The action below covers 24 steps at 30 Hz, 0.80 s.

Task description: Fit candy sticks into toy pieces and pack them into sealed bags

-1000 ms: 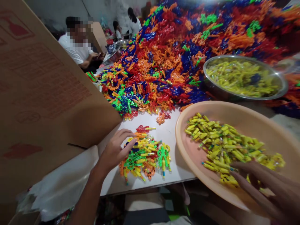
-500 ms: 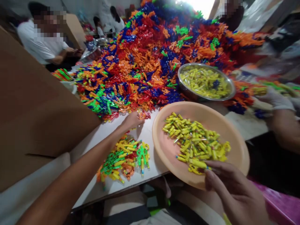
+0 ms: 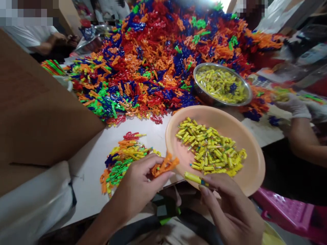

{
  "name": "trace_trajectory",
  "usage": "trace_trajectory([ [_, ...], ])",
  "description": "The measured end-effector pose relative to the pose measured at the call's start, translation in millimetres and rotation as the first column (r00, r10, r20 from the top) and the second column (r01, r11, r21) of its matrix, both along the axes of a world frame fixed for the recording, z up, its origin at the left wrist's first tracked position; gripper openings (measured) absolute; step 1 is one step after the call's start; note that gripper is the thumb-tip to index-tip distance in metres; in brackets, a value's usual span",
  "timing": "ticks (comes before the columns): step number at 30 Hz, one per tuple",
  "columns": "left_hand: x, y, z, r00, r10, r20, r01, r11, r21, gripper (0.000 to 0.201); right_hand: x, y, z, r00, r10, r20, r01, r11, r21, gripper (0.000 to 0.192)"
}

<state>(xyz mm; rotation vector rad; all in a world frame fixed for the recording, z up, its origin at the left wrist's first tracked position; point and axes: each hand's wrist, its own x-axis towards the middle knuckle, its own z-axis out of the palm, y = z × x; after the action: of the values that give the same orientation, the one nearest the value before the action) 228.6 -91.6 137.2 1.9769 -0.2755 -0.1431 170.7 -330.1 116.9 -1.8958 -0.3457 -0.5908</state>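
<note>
A bright white light [image 3: 216, 4] glares at the top, behind the big pile of toys [image 3: 153, 71], and the toys have tiny shiny spots. The metal bowl [image 3: 204, 95] gleams on its rim. The white table [image 3: 87, 177] is softly lit, but the box [image 3: 38, 102] is dim, and under the table it is very dark. The orange toy [image 3: 165, 166] looks fairly clear. Another person's gloved hand [image 3: 297, 106] is blurry. Edges look stretched, and little squares hide bits of the top corners.

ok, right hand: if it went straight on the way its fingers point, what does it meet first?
Likely the orange figure in the left hand, met first by the yellow piece that the right hand holds. The peach basin's rim also lies near that line; depth is unclear.
</note>
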Motion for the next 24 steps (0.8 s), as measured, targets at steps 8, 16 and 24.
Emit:
trace_trajectory([
  [8, -12, -4, -12.2, 0.997, 0.013, 0.076, -0.010, 0.999, -0.032, 0.011, 1, 10, -5.6, 0.980, 0.081, 0.179, 0.005, 0.900, -0.435, 0.044],
  [16, -22, 4, -21.1, 0.984, -0.075, 0.160, 0.068, 0.996, 0.051, 0.016, 4, 10, -4.7, 0.982, 0.139, 0.125, -0.061, 0.872, -0.486, 0.048],
  [24, -29, 33, -21.3, 0.958, -0.263, 0.114, 0.256, 0.964, 0.071, 0.018, 15, 2, 9.8, 0.919, 0.330, -0.214, -0.385, 0.871, -0.307, 0.035],
])
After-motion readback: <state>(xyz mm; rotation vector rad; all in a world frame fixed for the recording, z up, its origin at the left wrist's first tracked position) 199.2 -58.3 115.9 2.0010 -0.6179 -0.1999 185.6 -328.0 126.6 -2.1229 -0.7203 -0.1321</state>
